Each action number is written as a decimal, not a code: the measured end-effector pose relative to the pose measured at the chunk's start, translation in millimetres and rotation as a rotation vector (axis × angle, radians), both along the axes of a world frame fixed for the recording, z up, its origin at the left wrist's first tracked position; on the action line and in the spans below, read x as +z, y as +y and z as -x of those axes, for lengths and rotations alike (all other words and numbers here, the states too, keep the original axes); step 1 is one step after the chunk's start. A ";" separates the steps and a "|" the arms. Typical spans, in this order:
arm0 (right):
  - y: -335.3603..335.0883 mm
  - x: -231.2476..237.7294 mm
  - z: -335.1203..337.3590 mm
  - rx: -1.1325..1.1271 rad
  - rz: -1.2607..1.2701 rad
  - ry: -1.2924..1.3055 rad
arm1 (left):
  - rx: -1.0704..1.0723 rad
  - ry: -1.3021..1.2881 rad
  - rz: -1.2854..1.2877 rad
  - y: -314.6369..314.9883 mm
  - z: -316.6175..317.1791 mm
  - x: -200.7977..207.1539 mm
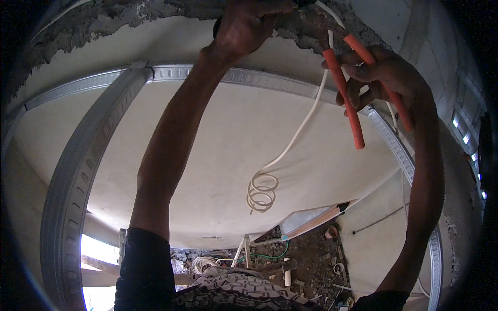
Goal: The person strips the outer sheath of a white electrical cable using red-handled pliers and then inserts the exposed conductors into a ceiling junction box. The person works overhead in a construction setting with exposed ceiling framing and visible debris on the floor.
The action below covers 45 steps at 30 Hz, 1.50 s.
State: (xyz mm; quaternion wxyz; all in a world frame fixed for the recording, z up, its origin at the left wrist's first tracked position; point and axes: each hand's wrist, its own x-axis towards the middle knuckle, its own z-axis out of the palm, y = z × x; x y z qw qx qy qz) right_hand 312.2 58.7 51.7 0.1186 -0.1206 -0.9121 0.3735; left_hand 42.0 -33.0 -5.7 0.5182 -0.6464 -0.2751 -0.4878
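Observation:
Both my arms are raised toward the broken concrete edge at the top. My right hand (399, 78) is wrapped round the handles of red-handled pincers (343, 90), and the handles stand apart. Their dull metal head is hard to make out against the rough concrete. Close by the pincers runs a white cable (313, 109), which hangs down to a loose coil (263, 193) in front of the pale wall. My left hand (244, 28) is closed, up by the concrete edge. Dark bits show on either side of it, but what it grips cannot be told.
Metal studs frame the space: an upright channel (78, 171) at left, a curved rail (264, 79) across, and another strip (390, 132) at right. Far below lies a rubble-strewn floor (316, 259) with a wooden trestle (244, 251), a coiled white cable (203, 264) and a small pot (331, 232).

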 end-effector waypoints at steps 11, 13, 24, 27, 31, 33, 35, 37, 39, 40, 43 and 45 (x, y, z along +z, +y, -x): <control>8.8 5.7 11.2 0.070 -0.016 -0.049 | 0.020 -0.017 -0.085 1.0 1.6 -2.5; 9.3 8.5 11.5 0.063 -0.056 -0.071 | 0.036 0.023 -0.097 2.2 3.0 1.6; 9.1 -5.7 14.4 -0.118 -1.005 0.127 | 0.127 -0.003 -0.019 -6.3 -3.9 2.8; 19.7 -27.0 17.4 -0.475 -1.703 0.394 | 0.133 0.003 -0.062 -4.3 -3.3 2.6; 34.2 -23.7 9.8 -0.585 -2.086 0.506 | 0.158 -0.074 -0.019 -3.7 -9.9 -0.7; 17.5 -36.2 12.7 -0.413 -1.759 0.489 | 0.167 -0.091 -0.013 -6.0 -8.3 -1.6; 21.4 -27.8 5.0 -0.230 -1.252 0.271 | 0.125 -0.064 -0.034 -5.6 -10.7 -1.3; -4.5 -9.7 1.1 -0.189 -0.566 -0.071 | 0.155 -0.073 -0.003 -8.4 -10.7 -3.3; -2.3 -17.3 1.3 -0.163 -0.359 -0.074 | 0.157 -0.060 -0.006 -6.4 -7.8 -3.1; -4.0 -22.8 -0.3 -0.119 -0.217 -0.029 | 0.148 -0.041 -0.021 -4.3 -6.7 -1.7; -1.6 -24.8 3.2 0.001 -0.011 0.009 | 0.150 -0.100 -0.019 -3.0 -9.1 -5.0; -5.6 -26.2 4.9 0.031 0.078 0.048 | 0.138 -0.115 -0.019 -1.6 -10.6 -5.5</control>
